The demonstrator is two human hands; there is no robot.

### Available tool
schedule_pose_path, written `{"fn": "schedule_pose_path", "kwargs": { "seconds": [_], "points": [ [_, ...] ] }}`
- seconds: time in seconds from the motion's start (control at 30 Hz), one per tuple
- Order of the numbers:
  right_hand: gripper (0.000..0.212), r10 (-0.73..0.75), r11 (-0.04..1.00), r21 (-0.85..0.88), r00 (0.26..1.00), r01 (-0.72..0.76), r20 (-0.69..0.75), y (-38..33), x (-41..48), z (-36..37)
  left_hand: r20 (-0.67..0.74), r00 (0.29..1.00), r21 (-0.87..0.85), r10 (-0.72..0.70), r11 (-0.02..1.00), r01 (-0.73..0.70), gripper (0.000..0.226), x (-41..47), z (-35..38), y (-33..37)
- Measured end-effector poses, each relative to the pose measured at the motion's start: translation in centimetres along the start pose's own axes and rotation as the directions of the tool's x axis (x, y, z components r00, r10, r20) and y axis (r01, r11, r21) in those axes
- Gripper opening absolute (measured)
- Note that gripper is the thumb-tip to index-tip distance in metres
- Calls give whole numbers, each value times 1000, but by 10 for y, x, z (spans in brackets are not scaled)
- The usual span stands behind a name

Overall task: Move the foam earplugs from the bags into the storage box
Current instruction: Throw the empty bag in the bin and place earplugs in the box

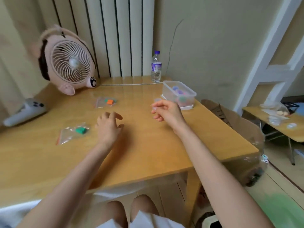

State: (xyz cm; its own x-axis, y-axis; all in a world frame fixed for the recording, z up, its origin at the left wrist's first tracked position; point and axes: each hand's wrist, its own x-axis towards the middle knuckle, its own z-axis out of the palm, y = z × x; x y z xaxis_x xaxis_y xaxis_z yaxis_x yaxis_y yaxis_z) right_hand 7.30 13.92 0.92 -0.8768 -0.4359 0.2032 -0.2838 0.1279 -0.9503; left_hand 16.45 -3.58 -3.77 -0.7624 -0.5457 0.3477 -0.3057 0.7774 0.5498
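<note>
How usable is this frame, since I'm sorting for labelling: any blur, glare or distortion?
Head view: the wide-angle lens bows the radiator and the table edges; glare sheens its top near the fan; the right hand is blurred, so its grip is unclear; earplugs in the storage box read as soft colour blobs.

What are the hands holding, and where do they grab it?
The right hand seems to pinch a clear bag by its edge, though it is blurry. The left hand holds nothing.
</note>
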Motion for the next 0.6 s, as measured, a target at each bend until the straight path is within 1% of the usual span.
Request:
{"fn": "schedule_pose_path", "kwargs": {
  "seconds": [0.1,0.17,0.23,0.3,0.33,0.37,0.4,0.43,0.47,0.5,0.53,0.57,0.6],
  "points": [
    [17,1,1000,-31,994,2,105,4,14,41,-54,974,87,-221,970,226,37,8,-24,-34],
    [22,7,999,-53,988,1,152,5,21,63,-50,946,157,-321,933,324,38,12,-35,-55],
    [25,13,997,-74,983,1,184,4,27,79,-28,942,250,-333,910,330,36,12,-43,-71],
    [20,14,996,-90,977,5,212,3,30,90,-47,961,284,-274,918,276,28,13,-50,-81],
    [17,15,996,-91,974,6,228,3,31,94,-64,968,263,-243,932,251,22,15,-53,-84],
    [13,13,996,-85,970,9,244,4,32,97,-81,973,200,-214,953,226,17,17,-55,-83],
    [12,0,997,-69,966,19,259,6,32,99,-92,976,86,-199,975,207,12,20,-58,-80],
    [15,-21,999,-39,962,33,271,8,33,101,-89,974,-98,-208,975,199,9,22,-61,-74],
    [22,-39,999,0,957,41,288,10,34,101,-52,968,-352,-246,912,213,8,25,-62,-66],
    [31,-50,998,46,947,38,317,11,34,101,32,956,-608,-292,753,251,9,28,-63,-55],
    [38,-47,996,94,936,15,350,12,33,100,146,941,-780,-307,549,300,10,30,-62,-45],
    [43,-26,990,139,924,-29,380,13,32,99,235,928,-860,-290,383,337,11,32,-61,-36],
    [44,1,980,180,916,-80,401,13,31,97,288,918,-892,-272,273,361,13,35,-58,-30]
  ]
}}
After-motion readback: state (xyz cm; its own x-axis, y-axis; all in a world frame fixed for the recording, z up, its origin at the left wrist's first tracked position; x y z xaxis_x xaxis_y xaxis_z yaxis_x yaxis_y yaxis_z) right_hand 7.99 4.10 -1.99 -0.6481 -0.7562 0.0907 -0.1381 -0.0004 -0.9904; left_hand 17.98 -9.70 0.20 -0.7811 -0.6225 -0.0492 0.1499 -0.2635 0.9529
